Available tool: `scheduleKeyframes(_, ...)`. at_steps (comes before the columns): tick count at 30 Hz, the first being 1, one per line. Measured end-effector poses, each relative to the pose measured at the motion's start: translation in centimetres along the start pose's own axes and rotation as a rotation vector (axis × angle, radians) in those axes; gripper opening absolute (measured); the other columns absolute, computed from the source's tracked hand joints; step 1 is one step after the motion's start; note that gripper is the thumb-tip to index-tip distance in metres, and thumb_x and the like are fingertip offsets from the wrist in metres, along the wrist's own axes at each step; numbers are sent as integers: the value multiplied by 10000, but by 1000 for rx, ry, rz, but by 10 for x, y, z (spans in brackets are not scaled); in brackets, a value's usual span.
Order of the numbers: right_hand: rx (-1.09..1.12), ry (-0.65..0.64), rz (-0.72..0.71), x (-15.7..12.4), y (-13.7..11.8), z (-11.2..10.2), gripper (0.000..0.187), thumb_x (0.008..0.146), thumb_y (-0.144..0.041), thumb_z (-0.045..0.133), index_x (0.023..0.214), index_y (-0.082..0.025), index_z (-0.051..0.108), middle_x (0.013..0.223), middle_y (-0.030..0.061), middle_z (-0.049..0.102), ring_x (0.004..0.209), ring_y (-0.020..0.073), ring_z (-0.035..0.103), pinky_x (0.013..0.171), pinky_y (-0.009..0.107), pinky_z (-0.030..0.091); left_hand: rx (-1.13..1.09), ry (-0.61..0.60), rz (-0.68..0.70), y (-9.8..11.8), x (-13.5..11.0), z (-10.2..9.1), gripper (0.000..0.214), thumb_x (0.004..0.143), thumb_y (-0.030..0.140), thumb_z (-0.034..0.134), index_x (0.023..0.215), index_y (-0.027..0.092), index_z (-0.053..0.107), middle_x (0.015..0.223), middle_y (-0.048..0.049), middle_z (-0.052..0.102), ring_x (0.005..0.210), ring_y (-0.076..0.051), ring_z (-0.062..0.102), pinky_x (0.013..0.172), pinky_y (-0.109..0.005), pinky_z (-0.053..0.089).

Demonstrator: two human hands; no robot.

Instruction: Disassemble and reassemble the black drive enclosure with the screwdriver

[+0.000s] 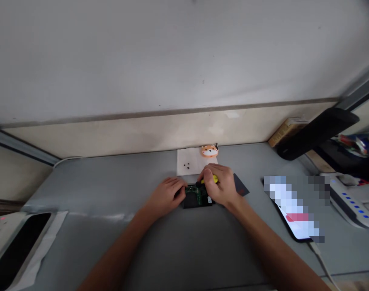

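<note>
A small black device with a green circuit board (197, 196) lies on the grey desk (117, 182) in front of me. My left hand (166, 193) rests on its left edge with fingers curled against it, steadying it. My right hand (219, 186) is closed round a yellow-handled screwdriver (213, 179), its tip pointing down at the board. A white paper sheet (190, 161) behind the device carries a few small black screws (187, 165).
An orange animal-shaped figure (209, 151) sits on the paper's far right corner. A dark flat card (241, 185) lies right of my hand. A lit phone (295, 210) with a cable, a power strip (352, 202) and a black object (316, 133) are to the right. A white device (17, 242) sits at left.
</note>
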State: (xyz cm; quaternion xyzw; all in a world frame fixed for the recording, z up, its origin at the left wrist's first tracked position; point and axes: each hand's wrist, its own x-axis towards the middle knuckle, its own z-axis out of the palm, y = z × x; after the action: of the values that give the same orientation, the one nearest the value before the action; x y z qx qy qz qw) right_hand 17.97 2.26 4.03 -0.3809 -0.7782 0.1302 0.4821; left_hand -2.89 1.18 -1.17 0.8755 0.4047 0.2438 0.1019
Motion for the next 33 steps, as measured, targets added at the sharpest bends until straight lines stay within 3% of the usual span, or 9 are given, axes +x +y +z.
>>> scheduleKeyframes(24, 0, 38, 31, -2, -2, 2, 460, 1013, -262, 354, 594, -216, 538, 556, 32, 610, 530, 146, 566, 554, 301, 421, -7, -21, -27, 2, 0, -1, 197, 935, 135, 442, 887, 214, 616, 853, -31, 726, 803, -192, 689, 812, -345, 547)
scheduleKeyframes(33, 1, 43, 9, -3, -1, 2, 540, 1055, -355, 311, 581, -215, 528, 538, 31, 581, 515, 143, 533, 550, 306, 391, 24, -37, -29, 2, -1, -2, 195, 919, 120, 460, 944, 211, 630, 920, -43, 751, 851, -207, 711, 849, -368, 548)
